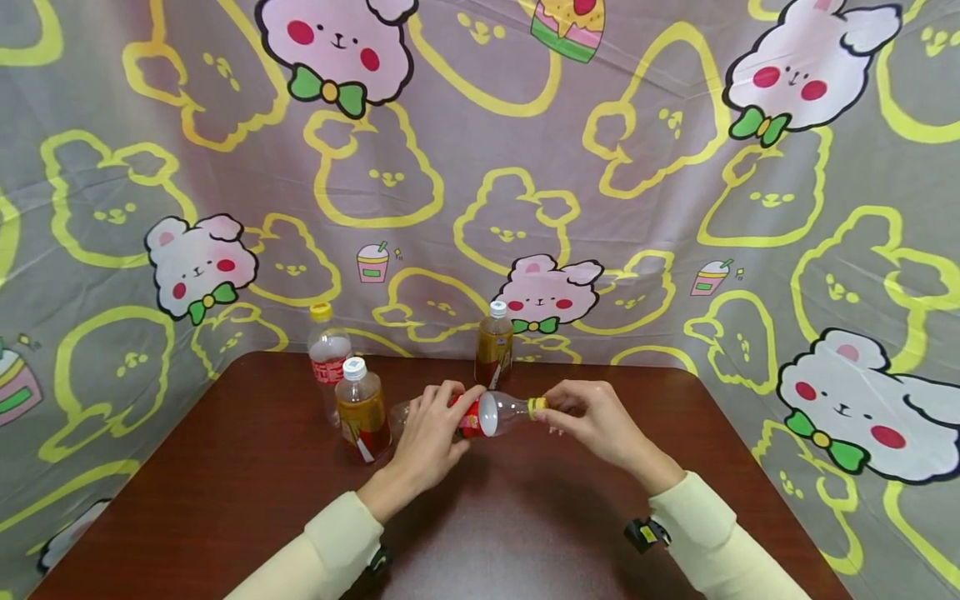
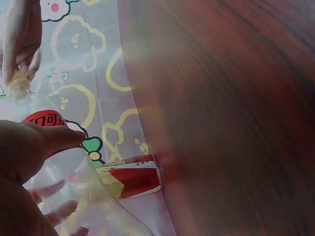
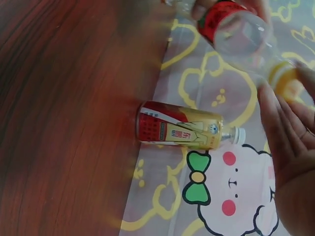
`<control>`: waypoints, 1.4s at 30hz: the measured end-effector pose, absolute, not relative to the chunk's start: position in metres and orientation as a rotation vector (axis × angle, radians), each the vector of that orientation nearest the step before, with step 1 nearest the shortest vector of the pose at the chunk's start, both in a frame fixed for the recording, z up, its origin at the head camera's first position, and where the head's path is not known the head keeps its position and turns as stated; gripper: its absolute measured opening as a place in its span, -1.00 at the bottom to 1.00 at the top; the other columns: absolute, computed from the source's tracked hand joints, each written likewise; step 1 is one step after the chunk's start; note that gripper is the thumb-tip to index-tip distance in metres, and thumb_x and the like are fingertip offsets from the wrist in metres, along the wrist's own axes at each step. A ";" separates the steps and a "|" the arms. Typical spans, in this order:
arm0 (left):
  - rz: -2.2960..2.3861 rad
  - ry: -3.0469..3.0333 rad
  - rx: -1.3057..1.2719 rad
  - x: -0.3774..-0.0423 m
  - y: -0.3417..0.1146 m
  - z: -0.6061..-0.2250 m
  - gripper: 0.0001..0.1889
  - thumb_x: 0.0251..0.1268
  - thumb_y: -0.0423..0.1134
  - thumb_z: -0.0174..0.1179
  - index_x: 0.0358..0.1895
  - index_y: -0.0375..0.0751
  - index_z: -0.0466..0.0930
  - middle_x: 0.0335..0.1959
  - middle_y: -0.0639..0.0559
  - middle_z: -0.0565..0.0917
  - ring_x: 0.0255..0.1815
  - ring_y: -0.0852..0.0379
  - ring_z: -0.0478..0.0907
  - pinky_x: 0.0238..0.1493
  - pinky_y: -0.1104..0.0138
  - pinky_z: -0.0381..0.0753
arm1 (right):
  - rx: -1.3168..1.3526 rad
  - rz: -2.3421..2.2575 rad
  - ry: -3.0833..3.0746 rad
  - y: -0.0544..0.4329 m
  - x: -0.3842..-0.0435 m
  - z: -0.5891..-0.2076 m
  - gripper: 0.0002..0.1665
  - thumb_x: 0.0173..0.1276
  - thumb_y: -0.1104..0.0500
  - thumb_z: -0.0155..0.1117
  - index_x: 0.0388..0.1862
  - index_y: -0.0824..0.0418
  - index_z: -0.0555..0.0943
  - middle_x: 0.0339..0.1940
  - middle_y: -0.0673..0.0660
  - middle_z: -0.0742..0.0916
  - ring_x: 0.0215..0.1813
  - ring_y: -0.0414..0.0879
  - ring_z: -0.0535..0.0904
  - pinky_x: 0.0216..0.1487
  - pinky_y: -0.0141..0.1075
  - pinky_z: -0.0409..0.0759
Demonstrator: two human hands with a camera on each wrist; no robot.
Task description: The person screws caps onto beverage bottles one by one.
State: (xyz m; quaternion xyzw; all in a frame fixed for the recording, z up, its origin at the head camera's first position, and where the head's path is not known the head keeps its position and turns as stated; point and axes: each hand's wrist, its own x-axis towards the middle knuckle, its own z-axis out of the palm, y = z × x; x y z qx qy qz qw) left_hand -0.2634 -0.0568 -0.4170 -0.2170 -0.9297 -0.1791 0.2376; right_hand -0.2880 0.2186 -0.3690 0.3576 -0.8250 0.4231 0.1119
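A clear plastic bottle (image 1: 512, 409) with a red label (image 1: 471, 422) lies on its side in the air or near the tabletop, its neck pointing right; I cannot tell whether it touches the table. My left hand (image 1: 429, 432) grips the bottle round its body, and in the left wrist view the thumb crosses the label's lower edge. The fingers of my right hand (image 1: 600, 421) pinch the yellow cap (image 1: 537, 407) at the neck. From the right wrist, the cap (image 3: 280, 77) shows partly covered by fingers.
Left of my left hand stand a gold-and-red drink bottle (image 1: 362, 412) with a white cap and, behind it, a clear bottle (image 1: 330, 367) with a yellow cap. Another gold-and-red bottle (image 1: 493, 348) stands at the brown table's (image 1: 225, 500) back edge, before a patterned curtain (image 1: 465, 133).
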 end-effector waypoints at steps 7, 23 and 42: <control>-0.490 -2.543 -0.616 -0.261 -0.054 -0.415 -0.11 -0.08 -0.31 0.59 0.44 0.14 0.45 0.14 -0.03 0.52 0.13 -0.11 0.46 0.10 -0.10 0.45 | 0.892 0.864 -2.525 0.210 -0.287 -0.370 -0.40 0.60 -0.12 0.11 -0.74 -0.10 0.43 -0.77 -0.25 0.31 -0.65 -0.32 0.23 -0.59 -0.38 0.22; -0.491 -2.583 -0.587 -0.268 -0.064 -0.423 -0.09 -0.08 -0.26 0.64 0.44 0.17 0.42 0.17 -0.05 0.51 0.14 -0.13 0.45 0.13 -0.13 0.43 | 1.137 1.038 -2.605 0.219 -0.285 -0.362 -0.49 0.31 0.09 0.52 0.20 0.00 0.57 -0.22 -0.11 0.71 -0.24 -0.22 0.62 -0.18 -0.27 0.64; -0.485 -2.545 -0.642 -0.266 -0.055 -0.420 -0.11 -0.07 -0.28 0.62 0.44 0.12 0.45 0.18 -0.05 0.52 0.15 -0.12 0.45 0.13 -0.12 0.44 | 0.770 0.737 -2.732 0.209 -0.284 -0.370 -0.23 0.66 -0.29 -0.21 -0.80 -0.06 0.38 -0.80 -0.17 0.32 -0.66 -0.27 0.25 -0.59 -0.33 0.25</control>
